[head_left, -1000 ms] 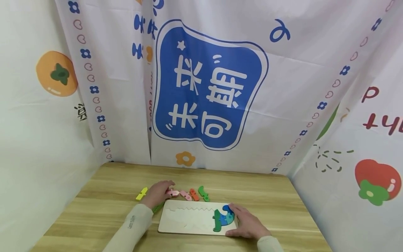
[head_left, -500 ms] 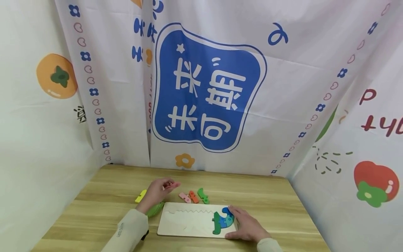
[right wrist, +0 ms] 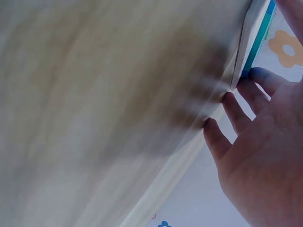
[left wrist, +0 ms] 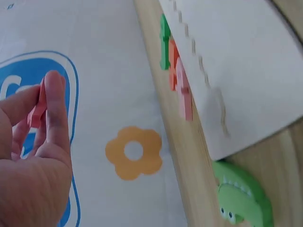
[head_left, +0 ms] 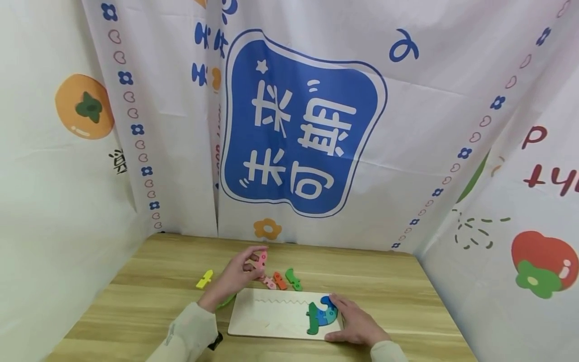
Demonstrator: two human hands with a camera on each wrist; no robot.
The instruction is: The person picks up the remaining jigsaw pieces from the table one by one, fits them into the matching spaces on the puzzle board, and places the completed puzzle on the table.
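My left hand (head_left: 236, 275) pinches a pink puzzle piece (head_left: 262, 260) between thumb and fingers, raised above the table behind the board. In the left wrist view the same pink piece (left wrist: 38, 112) is seen edge-on, partly covered by fingers. My right hand (head_left: 359, 322) rests at the right end of the pale wooden puzzle board (head_left: 267, 320); its thumb touches the near edge and its fingers reach the far corner. Dark green (head_left: 312, 322) and blue (head_left: 322, 317) pieces lie joined on the board beside it. In the right wrist view the fingertips touch the board's edge and the table.
Behind the board lie a paler pink piece (head_left: 270, 283), an orange-red piece (head_left: 280, 281) and a green piece (head_left: 294, 280). A yellow piece (head_left: 205, 279) is at the left. By the board's left end is a green crocodile-head piece (left wrist: 244, 196). Printed curtains (head_left: 307, 231) surround the table.
My left hand has lifted the pink piece off the table, moved slightly right and turned the piece upright. The right hand and the board stay in place.
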